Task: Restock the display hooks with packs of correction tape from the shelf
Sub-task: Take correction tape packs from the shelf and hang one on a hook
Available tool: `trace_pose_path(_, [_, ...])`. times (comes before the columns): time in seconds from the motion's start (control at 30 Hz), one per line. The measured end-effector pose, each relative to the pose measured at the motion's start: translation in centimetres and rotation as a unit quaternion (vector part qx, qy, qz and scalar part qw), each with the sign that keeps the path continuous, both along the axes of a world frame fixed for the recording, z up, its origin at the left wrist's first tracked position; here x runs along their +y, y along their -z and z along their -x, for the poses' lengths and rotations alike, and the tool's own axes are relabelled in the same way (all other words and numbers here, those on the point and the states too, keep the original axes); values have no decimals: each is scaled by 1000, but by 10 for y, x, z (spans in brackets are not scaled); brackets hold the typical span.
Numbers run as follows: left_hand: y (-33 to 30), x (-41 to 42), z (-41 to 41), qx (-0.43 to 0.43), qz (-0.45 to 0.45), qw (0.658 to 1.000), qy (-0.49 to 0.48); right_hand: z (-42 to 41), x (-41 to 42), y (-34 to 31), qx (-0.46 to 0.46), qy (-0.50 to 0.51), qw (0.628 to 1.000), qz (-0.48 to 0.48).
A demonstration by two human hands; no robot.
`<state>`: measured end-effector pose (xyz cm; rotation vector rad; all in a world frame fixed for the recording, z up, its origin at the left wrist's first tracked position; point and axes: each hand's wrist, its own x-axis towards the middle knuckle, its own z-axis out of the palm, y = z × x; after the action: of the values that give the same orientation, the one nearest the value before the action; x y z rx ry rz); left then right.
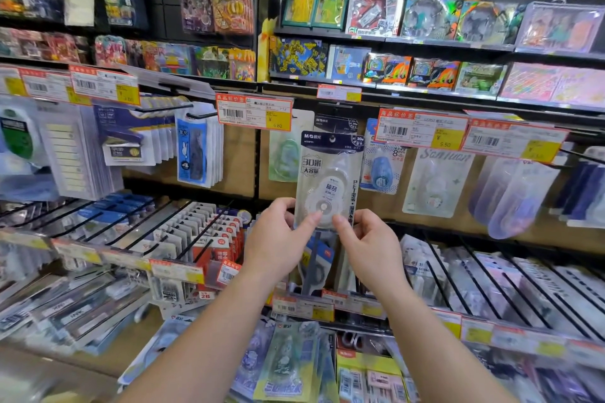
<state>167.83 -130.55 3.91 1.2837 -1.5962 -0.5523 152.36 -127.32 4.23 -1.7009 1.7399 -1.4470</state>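
Note:
A pack of correction tape [330, 170], clear plastic with a dark blue header card and a white dispenser inside, stands upright at the centre of the head view. My left hand [278, 239] pinches its lower left corner and my right hand [366, 242] pinches its lower right corner. The pack's hang hole sits just below a display hook [339, 104] under an orange price tag [339, 93]. Behind it hang a green pack [284, 154] and another dark-headed pack [337, 123]. More packs of correction tape [288, 363] lie on the shelf below my arms.
Other packs hang to the right: a blue one [381, 170] and a white one [432, 183]. Orange price tags [253, 111] stick out in front of the hooks. Black wire dividers [484, 285] hold stock on the lower shelf. Toy boxes [376, 11] fill the upper shelves.

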Motion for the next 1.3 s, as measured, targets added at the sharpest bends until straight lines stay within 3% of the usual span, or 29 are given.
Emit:
trace_pose_path(0.3, [1, -24, 9, -56, 12, 997, -45, 4, -28, 5, 56, 24, 998, -2])
trace_pose_path(0.53, [-2, -48, 13, -104, 13, 993, -55, 3, -54, 5, 41, 31, 999, -7])
trace_pose_path(0.87, [1, -94, 25, -135, -58, 989, 23, 14, -104, 2, 61, 65, 996, -8])
trace_pose_path(1.3, [5, -133, 29, -176, -69, 980, 69, 19, -139, 6, 16, 73, 997, -7])
